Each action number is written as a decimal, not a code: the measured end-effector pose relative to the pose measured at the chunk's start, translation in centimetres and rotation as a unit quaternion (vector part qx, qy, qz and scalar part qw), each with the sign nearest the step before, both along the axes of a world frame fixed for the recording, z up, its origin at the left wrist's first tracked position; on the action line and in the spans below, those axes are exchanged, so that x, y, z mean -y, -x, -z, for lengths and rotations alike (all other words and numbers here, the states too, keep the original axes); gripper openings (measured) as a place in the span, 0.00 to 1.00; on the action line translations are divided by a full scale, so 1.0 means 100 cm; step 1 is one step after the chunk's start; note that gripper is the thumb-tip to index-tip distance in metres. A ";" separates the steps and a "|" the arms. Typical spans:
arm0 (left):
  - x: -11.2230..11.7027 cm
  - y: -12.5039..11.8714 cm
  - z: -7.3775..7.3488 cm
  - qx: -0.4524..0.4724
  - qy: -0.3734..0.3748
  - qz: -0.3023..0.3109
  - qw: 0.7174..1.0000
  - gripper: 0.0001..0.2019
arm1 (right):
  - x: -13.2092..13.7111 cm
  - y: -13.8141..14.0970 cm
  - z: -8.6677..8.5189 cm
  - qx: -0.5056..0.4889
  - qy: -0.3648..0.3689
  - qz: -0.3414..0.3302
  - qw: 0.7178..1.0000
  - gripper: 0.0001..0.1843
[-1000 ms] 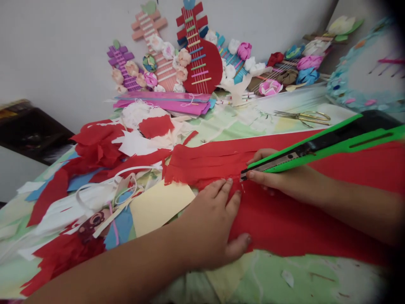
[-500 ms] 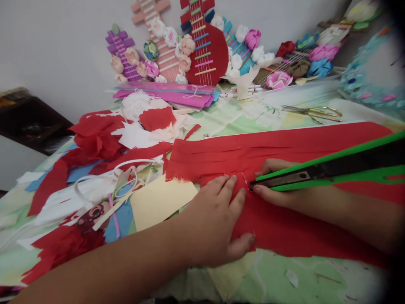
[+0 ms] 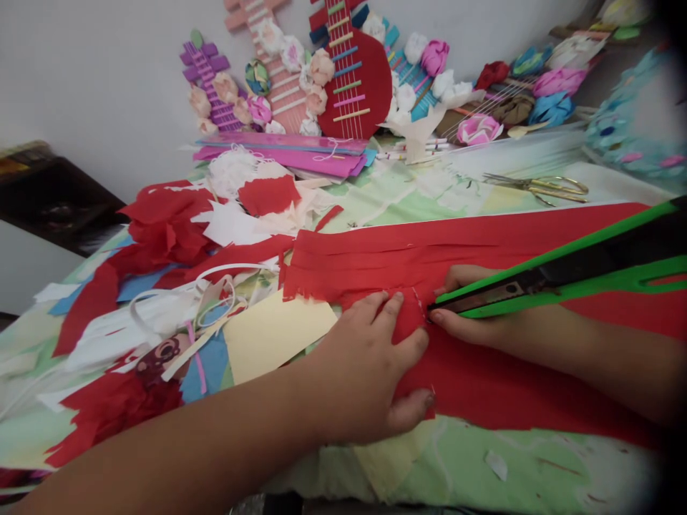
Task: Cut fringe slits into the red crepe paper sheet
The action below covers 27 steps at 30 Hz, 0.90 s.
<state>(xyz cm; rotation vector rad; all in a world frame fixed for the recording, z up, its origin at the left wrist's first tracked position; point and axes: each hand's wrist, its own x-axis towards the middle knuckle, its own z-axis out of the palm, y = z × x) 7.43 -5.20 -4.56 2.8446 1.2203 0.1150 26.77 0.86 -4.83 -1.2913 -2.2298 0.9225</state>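
Note:
My left hand [image 3: 370, 372] lies flat on a sheet of red paper [image 3: 499, 372], its fingers spread. Close to its fingertips, my right hand [image 3: 461, 307] grips a green-and-black utility knife [image 3: 542, 275] near the front end. The knife slants up toward the right edge of the view, and its tip touches the red paper beside a short whitish broken line. Its blade is too small to make out. Beneath the left side of the red paper, a cream card [image 3: 268, 336] sticks out.
Gold-handled scissors [image 3: 558, 187] lie behind the red paper. Red scraps [image 3: 172, 222], white strips and blue pieces crowd the left side. At the back stand paper-flowered, stringed craft instruments, including a red one [image 3: 359, 93]. A patterned green cloth [image 3: 472, 465] covers the table.
The knife tip and my right hand have shifted slightly. My left index finger has drawn nearer the knife tip. The whole view has moved a little.

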 end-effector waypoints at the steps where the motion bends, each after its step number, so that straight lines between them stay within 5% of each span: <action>1: 0.000 0.000 0.000 -0.001 0.000 -0.001 1.000 0.29 | 0.000 0.000 0.000 0.007 -0.002 -0.003 1.000 0.13; 10: 0.000 0.000 -0.002 -0.008 0.003 0.004 1.000 0.29 | 0.003 0.006 0.010 -0.022 -0.073 0.037 0.996 0.14; 27: -0.001 0.002 0.001 0.006 -0.019 0.012 1.000 0.28 | -0.003 -0.004 -0.001 -0.040 -0.027 -0.010 0.999 0.13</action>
